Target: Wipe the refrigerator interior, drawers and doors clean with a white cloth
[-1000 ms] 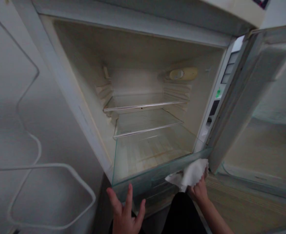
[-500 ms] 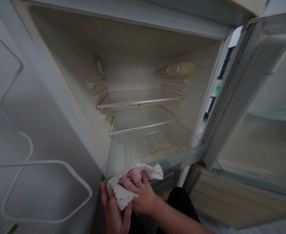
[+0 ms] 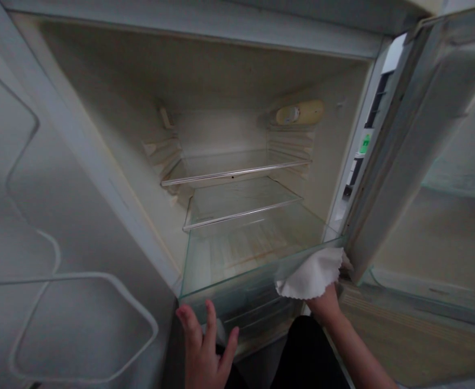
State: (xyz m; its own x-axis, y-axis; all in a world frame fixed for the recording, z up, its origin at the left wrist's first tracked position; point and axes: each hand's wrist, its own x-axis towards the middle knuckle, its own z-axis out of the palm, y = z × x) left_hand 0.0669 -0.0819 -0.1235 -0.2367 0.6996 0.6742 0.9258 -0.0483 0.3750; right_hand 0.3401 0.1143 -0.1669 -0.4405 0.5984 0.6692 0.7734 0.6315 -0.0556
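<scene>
My right hand (image 3: 325, 300) holds a white cloth (image 3: 310, 274) with a scalloped edge at the right end of the glass shelf's front edge. The cloth covers most of its fingers. This glass shelf (image 3: 205, 274) sticks out of the open fridge, its front strip facing me. Close to the shelf's front left corner is my left hand (image 3: 205, 346), fingers spread and nothing gripped. Whether its fingertips touch the glass I cannot tell.
Two more glass shelves (image 3: 243, 195) sit deeper in the fridge. A yellowed lamp cover (image 3: 302, 113) is on the right inner wall. The open door (image 3: 387, 178) stands at the right; a white panel with a raised line (image 3: 99, 275) is at the left. My knee (image 3: 308, 354) is below.
My right hand has carried the cloth from the shelf's left front corner along to its right end. The left hand has come off the cloth, its fingers now spread.
</scene>
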